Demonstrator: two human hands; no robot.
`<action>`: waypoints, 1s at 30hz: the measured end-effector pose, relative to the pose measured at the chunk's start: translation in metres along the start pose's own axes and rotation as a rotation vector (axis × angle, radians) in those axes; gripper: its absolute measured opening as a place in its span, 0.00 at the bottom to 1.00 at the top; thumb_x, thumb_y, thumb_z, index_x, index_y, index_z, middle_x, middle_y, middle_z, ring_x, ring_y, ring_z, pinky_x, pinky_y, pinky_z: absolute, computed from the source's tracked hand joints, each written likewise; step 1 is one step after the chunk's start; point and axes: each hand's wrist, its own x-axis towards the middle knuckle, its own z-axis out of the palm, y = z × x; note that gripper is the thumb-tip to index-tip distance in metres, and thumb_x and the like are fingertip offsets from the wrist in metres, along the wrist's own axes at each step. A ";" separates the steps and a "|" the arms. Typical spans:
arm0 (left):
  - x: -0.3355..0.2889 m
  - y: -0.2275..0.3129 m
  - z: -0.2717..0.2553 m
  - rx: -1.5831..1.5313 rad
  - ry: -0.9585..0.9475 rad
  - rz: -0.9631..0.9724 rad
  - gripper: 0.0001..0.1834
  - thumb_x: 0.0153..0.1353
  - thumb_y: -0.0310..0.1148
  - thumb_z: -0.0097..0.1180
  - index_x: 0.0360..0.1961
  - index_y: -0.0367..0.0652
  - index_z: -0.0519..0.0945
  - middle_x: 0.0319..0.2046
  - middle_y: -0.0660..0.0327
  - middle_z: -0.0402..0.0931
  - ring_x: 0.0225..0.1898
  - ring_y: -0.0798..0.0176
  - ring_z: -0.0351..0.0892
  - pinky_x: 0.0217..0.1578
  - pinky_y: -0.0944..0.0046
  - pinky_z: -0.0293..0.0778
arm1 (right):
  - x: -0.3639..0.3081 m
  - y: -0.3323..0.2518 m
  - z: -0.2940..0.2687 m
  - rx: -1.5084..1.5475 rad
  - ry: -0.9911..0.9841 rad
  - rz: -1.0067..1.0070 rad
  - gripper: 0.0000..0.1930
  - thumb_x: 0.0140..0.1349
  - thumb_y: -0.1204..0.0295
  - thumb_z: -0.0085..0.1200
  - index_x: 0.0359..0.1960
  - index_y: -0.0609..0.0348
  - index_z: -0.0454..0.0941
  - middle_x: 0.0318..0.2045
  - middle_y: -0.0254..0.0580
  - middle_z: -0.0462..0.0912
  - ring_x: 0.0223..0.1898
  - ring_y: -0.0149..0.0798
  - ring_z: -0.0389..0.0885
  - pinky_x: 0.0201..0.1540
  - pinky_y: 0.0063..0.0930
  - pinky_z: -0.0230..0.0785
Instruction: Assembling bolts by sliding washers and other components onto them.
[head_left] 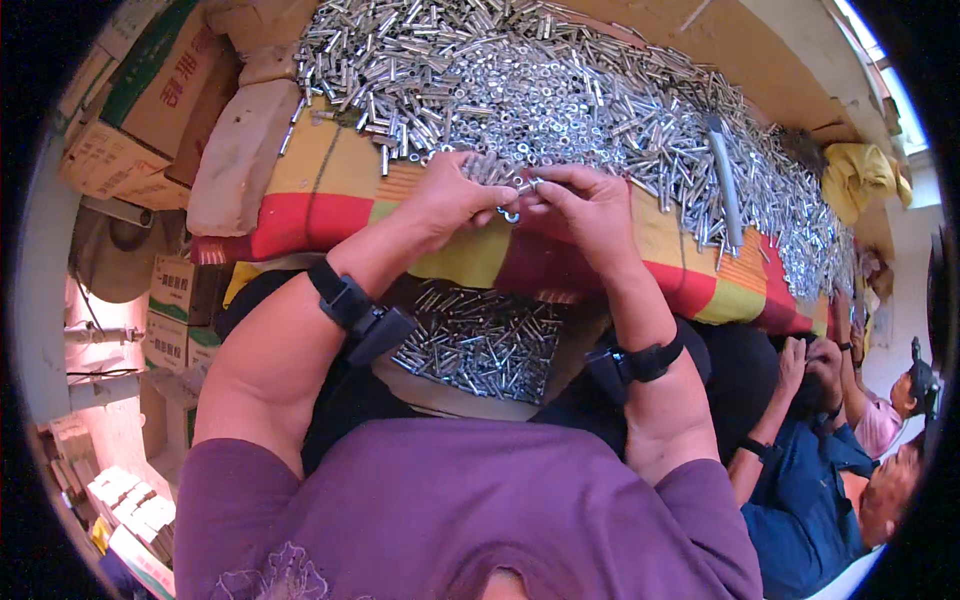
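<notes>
Left fingers (pixel 490 197) and right fingers (pixel 560 190) pinch small metal pieces (pixel 526 186) between their tips, apparently mid-assembly, so steady alignment is called for next.

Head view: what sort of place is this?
Probably a small hardware workshop: a large heap of metal parts on a checked cloth, stacked cardboard boxes, and another person in blue alongside.

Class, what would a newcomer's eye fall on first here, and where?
A broad heap of shiny metal parts lies across the top, on a checked cloth. At its near edge, the left hand and right hand are close together. A smaller pile gleams below them.
</notes>
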 end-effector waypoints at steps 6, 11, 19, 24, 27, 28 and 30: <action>0.002 0.003 -0.002 -0.206 -0.156 -0.172 0.06 0.52 0.28 0.62 0.31 0.40 0.78 0.23 0.64 0.78 0.15 0.76 0.65 0.13 0.77 0.57 | -0.002 0.014 0.000 -0.304 0.137 -0.501 0.06 0.57 0.79 0.55 0.35 0.66 0.82 0.21 0.38 0.80 0.21 0.27 0.77 0.27 0.21 0.71; 0.000 0.014 0.003 -0.003 -0.066 -0.130 0.07 0.50 0.28 0.64 0.30 0.41 0.78 0.21 0.66 0.76 0.13 0.76 0.65 0.12 0.75 0.58 | -0.004 0.006 0.004 -0.249 0.148 -0.060 0.08 0.59 0.72 0.56 0.27 0.65 0.81 0.17 0.34 0.78 0.22 0.28 0.76 0.29 0.24 0.70; -0.010 0.012 0.023 0.286 -0.172 0.066 0.08 0.47 0.27 0.66 0.28 0.41 0.78 0.18 0.69 0.74 0.15 0.76 0.68 0.15 0.73 0.63 | 0.013 0.009 0.013 0.371 0.234 -0.128 0.23 0.67 0.56 0.42 0.42 0.69 0.75 0.37 0.49 0.79 0.40 0.41 0.79 0.45 0.32 0.72; -0.015 0.016 0.014 0.047 0.031 0.038 0.09 0.48 0.29 0.67 0.27 0.41 0.78 0.18 0.68 0.74 0.15 0.76 0.66 0.15 0.73 0.62 | -0.028 -0.020 0.046 0.614 0.130 -0.242 0.31 0.71 0.54 0.28 0.55 0.78 0.61 0.58 0.59 0.64 0.64 0.49 0.58 0.69 0.39 0.43; -0.009 0.022 -0.008 -0.041 0.161 0.082 0.09 0.48 0.30 0.67 0.29 0.43 0.79 0.19 0.68 0.73 0.16 0.75 0.65 0.15 0.74 0.60 | -0.036 -0.019 0.042 0.603 0.134 -0.330 0.24 0.71 0.60 0.33 0.52 0.74 0.66 0.54 0.56 0.70 0.58 0.46 0.67 0.64 0.37 0.55; -0.014 0.032 -0.012 0.124 0.024 -0.051 0.09 0.47 0.30 0.67 0.29 0.43 0.79 0.19 0.68 0.73 0.16 0.76 0.65 0.15 0.74 0.59 | -0.033 -0.016 0.030 0.242 0.195 -0.325 0.19 0.68 0.63 0.40 0.48 0.71 0.70 0.48 0.50 0.75 0.52 0.43 0.72 0.58 0.38 0.61; -0.014 0.015 -0.029 0.271 -0.302 -0.188 0.11 0.47 0.33 0.67 0.31 0.44 0.79 0.19 0.70 0.73 0.15 0.76 0.63 0.15 0.75 0.57 | -0.019 -0.003 0.018 -0.156 0.327 -0.253 0.07 0.60 0.72 0.53 0.34 0.63 0.78 0.32 0.40 0.81 0.35 0.41 0.80 0.40 0.37 0.71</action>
